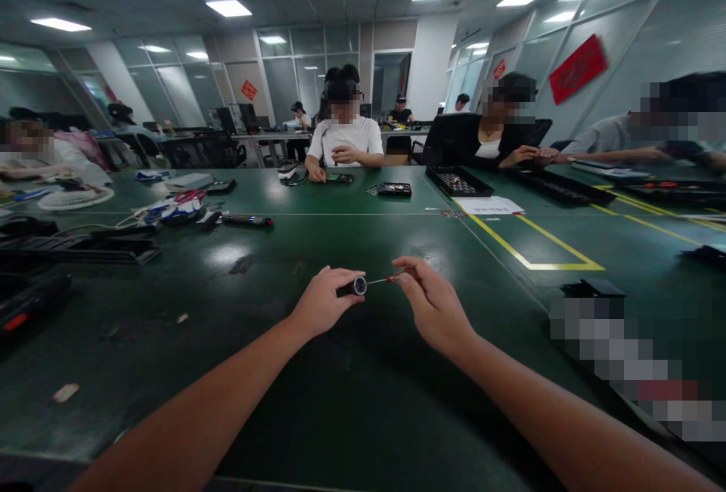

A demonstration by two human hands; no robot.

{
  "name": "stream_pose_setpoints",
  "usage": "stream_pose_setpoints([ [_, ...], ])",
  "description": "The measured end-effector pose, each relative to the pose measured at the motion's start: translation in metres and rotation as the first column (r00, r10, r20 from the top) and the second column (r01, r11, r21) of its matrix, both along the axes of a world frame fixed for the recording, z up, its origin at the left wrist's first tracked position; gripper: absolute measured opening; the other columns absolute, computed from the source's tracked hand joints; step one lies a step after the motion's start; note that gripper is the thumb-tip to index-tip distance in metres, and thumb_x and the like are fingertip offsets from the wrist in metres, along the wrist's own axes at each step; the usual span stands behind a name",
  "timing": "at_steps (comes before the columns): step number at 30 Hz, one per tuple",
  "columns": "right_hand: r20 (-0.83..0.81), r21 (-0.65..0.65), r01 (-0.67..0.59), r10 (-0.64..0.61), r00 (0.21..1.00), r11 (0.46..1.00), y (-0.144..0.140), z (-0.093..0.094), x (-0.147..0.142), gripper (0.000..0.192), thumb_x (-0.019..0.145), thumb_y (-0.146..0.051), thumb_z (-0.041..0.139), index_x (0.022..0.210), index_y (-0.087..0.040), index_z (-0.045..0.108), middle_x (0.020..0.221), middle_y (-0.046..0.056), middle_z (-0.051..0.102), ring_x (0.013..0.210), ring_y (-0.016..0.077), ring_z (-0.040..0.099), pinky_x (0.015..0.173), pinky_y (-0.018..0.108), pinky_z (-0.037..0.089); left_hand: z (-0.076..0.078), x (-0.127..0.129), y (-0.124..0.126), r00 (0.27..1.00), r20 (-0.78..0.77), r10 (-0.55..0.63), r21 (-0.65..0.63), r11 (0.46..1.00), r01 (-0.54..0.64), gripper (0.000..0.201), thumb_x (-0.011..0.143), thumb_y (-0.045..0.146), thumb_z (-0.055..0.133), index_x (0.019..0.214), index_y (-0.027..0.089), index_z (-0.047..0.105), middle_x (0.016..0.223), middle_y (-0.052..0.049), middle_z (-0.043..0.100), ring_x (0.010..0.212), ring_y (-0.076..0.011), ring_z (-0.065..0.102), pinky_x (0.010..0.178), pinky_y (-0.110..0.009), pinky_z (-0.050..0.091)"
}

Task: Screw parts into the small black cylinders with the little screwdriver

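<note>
Above the green table, my left hand (pixel 327 297) is closed around a short black cylinder (pixel 359 286) with a pale ring at its round end. That end faces me and shows a dark inside; what kind of part it is, I cannot tell. My right hand (pixel 428 297) pinches a small screwdriver (pixel 390 279) by its red handle. The thin metal shaft points left and its tip reaches the side of the cylinder. Fingers cover the back of the handle and much of the cylinder.
On the green table (pixel 272 401) lie a black tool (pixel 248 221), a cluttered pile with red-handled things (pixel 190 196) and black trays (pixel 458 181). Yellow tape (pixel 561 265) marks the right side. A co-worker (pixel 345 140) sits opposite; others work at both sides. A blurred-out object lies at near right.
</note>
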State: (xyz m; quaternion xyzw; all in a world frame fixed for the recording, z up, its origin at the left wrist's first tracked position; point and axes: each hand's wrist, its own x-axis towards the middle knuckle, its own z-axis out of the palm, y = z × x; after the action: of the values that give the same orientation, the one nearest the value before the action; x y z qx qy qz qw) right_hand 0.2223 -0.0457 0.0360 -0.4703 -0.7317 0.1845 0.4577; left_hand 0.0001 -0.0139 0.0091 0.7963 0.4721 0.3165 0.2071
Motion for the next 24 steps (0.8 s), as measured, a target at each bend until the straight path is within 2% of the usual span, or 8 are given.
stream_pose_setpoints([
  [4, 0.033, -0.027, 0.015, -0.015, 0.999, 1.0, 0.0013, 0.0019, 0.0004, 0.038, 0.103, -0.042, 0.037, 0.097, -0.024, 0.07, 0.076, 0.002, 0.071, 0.071, 0.0205, 0.068, 0.067, 0.033, 0.048, -0.0006, -0.0004, 0.0013, 1.0, 0.0, 0.008, 0.012, 1.0, -0.008, 0.039, 0.084, 0.028, 0.074, 0.123, 0.029, 0.069, 0.129, -0.006, 0.069, 0.124, -0.0279, 0.06, 0.119, -0.06, 0.022],
  [7, 0.08, -0.015, 0.034, -0.033, 0.996, 0.999, 0.0017, 0.0012, -0.0001, 0.032, 0.101, -0.039, 0.042, 0.112, -0.023, 0.067, 0.074, 0.002, 0.07, 0.063, 0.0198, 0.065, 0.061, 0.032, 0.046, -0.0011, -0.0011, 0.0019, 1.0, 0.005, 0.011, 0.02, 1.0, -0.012, 0.039, 0.084, 0.028, 0.074, 0.123, 0.029, 0.069, 0.129, -0.006, 0.069, 0.123, -0.0277, 0.06, 0.119, -0.059, 0.023],
  [10, 0.071, -0.002, 0.022, -0.021, 0.997, 1.0, 0.0015, -0.0005, -0.0004, 0.033, 0.098, -0.033, 0.046, 0.124, -0.02, 0.06, 0.085, 0.005, 0.072, 0.071, 0.0206, 0.066, 0.066, 0.033, 0.049, -0.0013, -0.0017, 0.0018, 1.0, 0.004, 0.009, 0.017, 1.0, -0.009, 0.039, 0.085, 0.027, 0.073, 0.123, 0.028, 0.069, 0.128, -0.006, 0.069, 0.122, -0.0275, 0.06, 0.118, -0.059, 0.024],
  [12, 0.048, -0.015, 0.009, -0.009, 0.999, 1.0, 0.0015, -0.0008, 0.0, 0.032, 0.098, -0.034, 0.045, 0.122, -0.019, 0.061, 0.089, 0.006, 0.071, 0.076, 0.0212, 0.066, 0.069, 0.034, 0.049, -0.0013, -0.0016, 0.0015, 1.0, -0.003, 0.005, 0.017, 1.0, -0.005, 0.04, 0.085, 0.028, 0.073, 0.124, 0.027, 0.068, 0.128, -0.007, 0.069, 0.121, -0.0274, 0.06, 0.118, -0.059, 0.023],
  [16, 0.058, -0.066, 0.032, -0.028, 0.998, 0.997, 0.0027, 0.0012, 0.0015, 0.039, 0.102, -0.044, 0.036, 0.106, -0.022, 0.068, 0.077, 0.003, 0.069, 0.069, 0.0204, 0.065, 0.065, 0.033, 0.046, -0.0007, -0.0003, 0.0005, 1.0, -0.012, -0.012, 0.02, 1.0, 0.012, 0.04, 0.085, 0.029, 0.074, 0.124, 0.028, 0.068, 0.127, -0.006, 0.069, 0.122, -0.0274, 0.06, 0.118, -0.059, 0.022],
  [19, 0.092, -0.082, 0.049, -0.041, 0.995, 0.995, 0.0035, 0.0023, 0.0023, 0.036, 0.101, -0.041, 0.039, 0.118, -0.022, 0.065, 0.077, 0.003, 0.069, 0.063, 0.0193, 0.062, 0.061, 0.033, 0.045, 0.0002, 0.0003, -0.0001, 1.0, -0.016, -0.015, 0.021, 1.0, 0.015, 0.04, 0.084, 0.028, 0.075, 0.124, 0.029, 0.069, 0.126, -0.005, 0.07, 0.12, -0.0277, 0.061, 0.118, -0.058, 0.024],
  [21, 0.089, -0.087, 0.026, -0.018, 0.996, 0.996, 0.0032, 0.0019, 0.0022, 0.037, 0.1, -0.036, 0.043, 0.129, -0.019, 0.057, 0.079, 0.003, 0.068, 0.062, 0.0189, 0.061, 0.06, 0.032, 0.045, 0.0004, -0.0001, -0.0001, 1.0, -0.016, -0.012, 0.029, 1.0, 0.013, 0.04, 0.084, 0.027, 0.075, 0.123, 0.028, 0.07, 0.125, -0.006, 0.071, 0.118, -0.0274, 0.062, 0.116, -0.055, 0.03],
  [24, 0.078, -0.076, -0.034, 0.04, 0.996, 0.997, 0.002, -0.0002, 0.0018, 0.036, 0.097, -0.033, 0.048, 0.129, -0.018, 0.055, 0.084, 0.004, 0.068, 0.072, 0.0197, 0.064, 0.066, 0.032, 0.048, -0.0009, -0.0017, 0.0011, 1.0, 0.007, -0.009, 0.045, 0.999, 0.009, 0.041, 0.083, 0.025, 0.076, 0.123, 0.025, 0.07, 0.123, -0.006, 0.071, 0.115, -0.026, 0.063, 0.107, -0.047, 0.042],
])
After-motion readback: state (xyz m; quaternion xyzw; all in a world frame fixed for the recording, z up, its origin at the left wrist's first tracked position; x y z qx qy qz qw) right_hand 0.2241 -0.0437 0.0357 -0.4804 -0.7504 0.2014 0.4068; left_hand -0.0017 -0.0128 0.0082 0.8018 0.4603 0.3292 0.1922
